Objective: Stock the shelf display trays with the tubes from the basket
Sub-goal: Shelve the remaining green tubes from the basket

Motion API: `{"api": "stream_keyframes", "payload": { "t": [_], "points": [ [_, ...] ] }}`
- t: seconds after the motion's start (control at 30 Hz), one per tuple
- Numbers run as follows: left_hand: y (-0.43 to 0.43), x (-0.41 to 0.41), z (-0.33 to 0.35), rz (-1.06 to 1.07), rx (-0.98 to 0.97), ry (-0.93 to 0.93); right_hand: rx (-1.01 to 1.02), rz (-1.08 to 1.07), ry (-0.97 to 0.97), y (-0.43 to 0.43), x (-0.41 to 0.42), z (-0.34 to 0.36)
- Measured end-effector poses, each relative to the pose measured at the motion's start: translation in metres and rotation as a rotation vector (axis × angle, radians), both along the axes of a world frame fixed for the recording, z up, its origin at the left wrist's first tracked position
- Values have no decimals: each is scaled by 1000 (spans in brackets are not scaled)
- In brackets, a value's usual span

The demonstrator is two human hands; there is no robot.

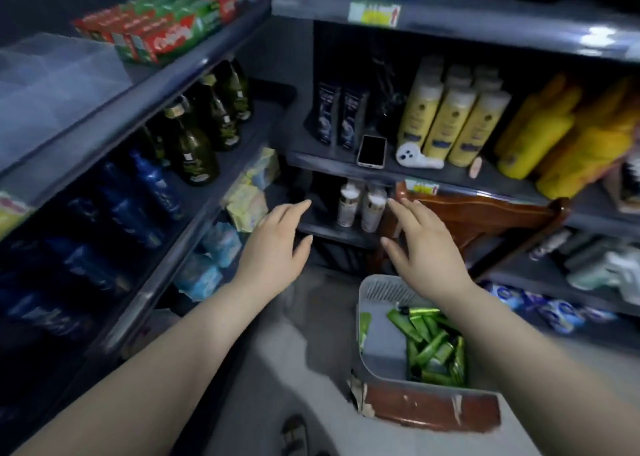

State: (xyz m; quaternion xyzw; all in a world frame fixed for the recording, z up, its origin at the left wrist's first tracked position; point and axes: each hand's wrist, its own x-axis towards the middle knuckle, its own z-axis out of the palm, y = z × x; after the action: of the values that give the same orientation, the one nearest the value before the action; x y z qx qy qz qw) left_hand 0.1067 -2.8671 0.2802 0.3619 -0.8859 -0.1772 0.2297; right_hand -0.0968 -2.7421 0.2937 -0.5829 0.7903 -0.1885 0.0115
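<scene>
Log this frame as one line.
left hand: fingers spread, holds nothing | right hand: fingers spread, holds nothing | green tubes: in basket | stage: no tube picked yet

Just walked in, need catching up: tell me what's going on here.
A person is restocking, and both hands are empty right now. The left hand and right hand are open, held out toward a lower shelf. The green tubes lie in the grey basket beneath the right arm; none is in hand yet.

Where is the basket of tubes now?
Head view, lower right: the basket sits below the right hand, green tubes piled in its right half.
</scene>
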Motion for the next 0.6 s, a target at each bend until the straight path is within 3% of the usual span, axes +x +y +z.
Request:
{"api": "stream_keyframes", "payload": {
  "t": [0.3,0.6],
  "points": [
    [14,-95,-100,-205,247,-100,122,-363,-170,83,-76,-103],
    [77,-150,-238,-177,536,-242,449,-430,-369,131,-132,-237]
  ]
}}
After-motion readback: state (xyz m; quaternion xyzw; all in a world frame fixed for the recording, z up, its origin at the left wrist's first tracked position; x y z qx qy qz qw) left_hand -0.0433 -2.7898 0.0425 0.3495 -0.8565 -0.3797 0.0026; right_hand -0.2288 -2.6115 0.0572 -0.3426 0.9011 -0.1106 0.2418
